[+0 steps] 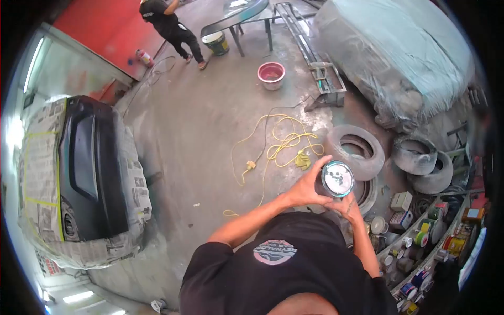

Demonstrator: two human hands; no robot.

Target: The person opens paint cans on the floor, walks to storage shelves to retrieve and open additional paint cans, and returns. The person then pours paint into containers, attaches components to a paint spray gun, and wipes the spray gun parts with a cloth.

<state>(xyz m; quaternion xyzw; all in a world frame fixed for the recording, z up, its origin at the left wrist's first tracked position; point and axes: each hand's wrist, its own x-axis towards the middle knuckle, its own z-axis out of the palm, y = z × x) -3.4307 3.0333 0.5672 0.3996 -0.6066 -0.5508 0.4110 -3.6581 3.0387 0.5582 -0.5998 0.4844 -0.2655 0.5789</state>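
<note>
A round can (337, 179) with a pale, blotchy top and a dark rim is held up in front of my chest, to the right of the middle of the view. My left hand (310, 185) wraps round its left side, thumb and fingers spread about it. Below the can, my right hand (346, 206) grips its lower part; the can hides some of those fingers. Behind the can lie stacked tires (374, 149) on the floor.
A masked car (94, 173) stands at left, a plastic-covered car (409, 47) at upper right. Yellow cord (286, 142) and a red-rimmed bucket (271, 75) lie ahead. Shelves of cans (420, 239) are at right. Another person (170, 26) stands at upper left.
</note>
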